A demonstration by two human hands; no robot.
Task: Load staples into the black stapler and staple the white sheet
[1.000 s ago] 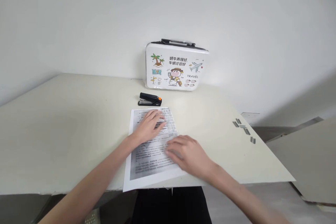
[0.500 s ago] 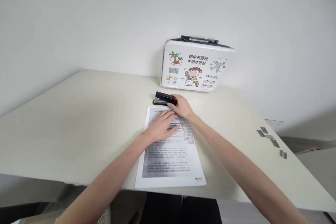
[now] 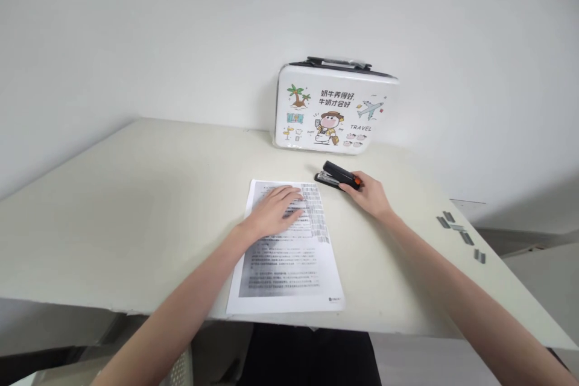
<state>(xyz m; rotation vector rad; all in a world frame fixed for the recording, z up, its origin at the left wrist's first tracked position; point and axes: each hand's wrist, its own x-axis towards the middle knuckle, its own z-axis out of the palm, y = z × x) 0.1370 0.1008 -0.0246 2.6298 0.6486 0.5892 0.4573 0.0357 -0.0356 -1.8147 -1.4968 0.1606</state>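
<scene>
A printed sheet of paper (image 3: 289, 283) lies near the front edge of the table; whether more sheets lie under it I cannot tell. My left hand (image 3: 275, 211) rests flat on its upper part, fingers stretched out and holding nothing. To the right of the paper's top corner is a black stapler (image 3: 332, 175) with an orange mark at its rear end. My right hand (image 3: 368, 193) grips that rear end between thumb and fingers. The stapler's jaw points left and stands apart, clear of the paper.
A white cartoon-printed case (image 3: 335, 108) with a black handle stands upright against the wall behind the stapler. Several grey staple strips (image 3: 461, 229) lie near the right edge of the pale table (image 3: 136, 211).
My right hand has carried the stapler to the right, away from the paper's top edge. My left hand has stayed on the sheet. The view has shifted slightly.
</scene>
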